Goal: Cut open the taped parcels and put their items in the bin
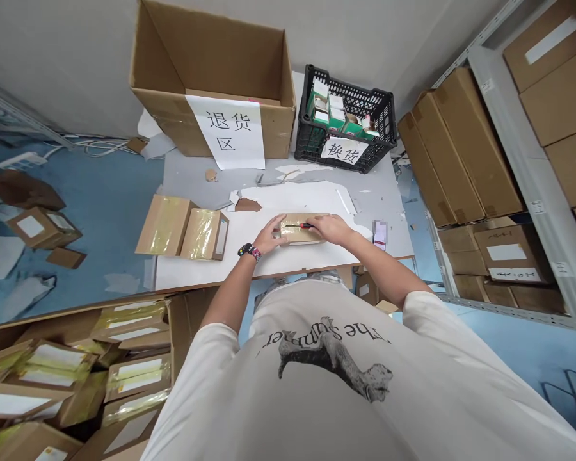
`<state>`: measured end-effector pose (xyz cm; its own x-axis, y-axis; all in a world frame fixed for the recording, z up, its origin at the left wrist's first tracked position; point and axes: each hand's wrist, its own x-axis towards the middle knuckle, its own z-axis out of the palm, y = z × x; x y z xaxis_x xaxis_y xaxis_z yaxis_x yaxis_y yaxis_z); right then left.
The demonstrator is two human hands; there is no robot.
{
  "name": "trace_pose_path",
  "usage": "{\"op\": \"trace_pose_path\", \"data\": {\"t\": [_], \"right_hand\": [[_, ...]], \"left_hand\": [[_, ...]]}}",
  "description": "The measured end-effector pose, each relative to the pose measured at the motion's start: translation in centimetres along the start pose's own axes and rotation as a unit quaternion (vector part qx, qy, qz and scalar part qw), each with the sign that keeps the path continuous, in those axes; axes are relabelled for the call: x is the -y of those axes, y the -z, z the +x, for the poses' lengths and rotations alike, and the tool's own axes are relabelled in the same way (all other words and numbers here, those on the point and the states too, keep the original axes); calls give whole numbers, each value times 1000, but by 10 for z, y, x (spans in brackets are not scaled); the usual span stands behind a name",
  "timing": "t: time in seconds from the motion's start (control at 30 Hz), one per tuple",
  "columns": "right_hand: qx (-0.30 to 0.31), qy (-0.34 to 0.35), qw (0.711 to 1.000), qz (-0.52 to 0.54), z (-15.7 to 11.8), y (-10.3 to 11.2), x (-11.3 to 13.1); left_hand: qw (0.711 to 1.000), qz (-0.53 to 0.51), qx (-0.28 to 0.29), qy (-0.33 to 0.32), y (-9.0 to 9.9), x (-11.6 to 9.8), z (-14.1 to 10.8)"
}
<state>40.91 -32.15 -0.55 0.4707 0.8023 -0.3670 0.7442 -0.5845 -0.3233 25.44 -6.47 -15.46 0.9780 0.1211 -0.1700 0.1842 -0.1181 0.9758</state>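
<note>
A small taped cardboard box lies on the white-covered table in front of me. My left hand holds its left end, thumb on the near side and fingers on the far side. In my right hand is a utility knife with a red and black handle. Its blade points left and lies along the tape on top of the box. The palm of my right hand hides most of the handle. To the left stand two more taped boxes, a larger one and a smaller one.
At the back of the table stand a big open carton with a paper sign and a black crate of small green-white boxes. A phone lies right. Taped parcels fill a large box at lower left; shelves of cartons rise right.
</note>
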Motion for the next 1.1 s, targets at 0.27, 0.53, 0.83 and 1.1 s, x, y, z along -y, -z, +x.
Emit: {"op": "trace_pose_path", "data": {"t": [0.27, 0.53, 0.83, 1.1], "right_hand": [[29, 10, 997, -67, 28, 5, 26], [105, -11, 970, -220, 20, 26, 37], [128, -28, 963, -237, -9, 29, 10], [152, -76, 956, -239, -40, 31, -40]], "left_hand": [[1000, 0, 10, 7, -2, -3, 0], [997, 56, 46, -2, 3, -4, 1], [996, 73, 48, -8, 5, -6, 0], [989, 139, 48, 3, 7, -11, -3]]}}
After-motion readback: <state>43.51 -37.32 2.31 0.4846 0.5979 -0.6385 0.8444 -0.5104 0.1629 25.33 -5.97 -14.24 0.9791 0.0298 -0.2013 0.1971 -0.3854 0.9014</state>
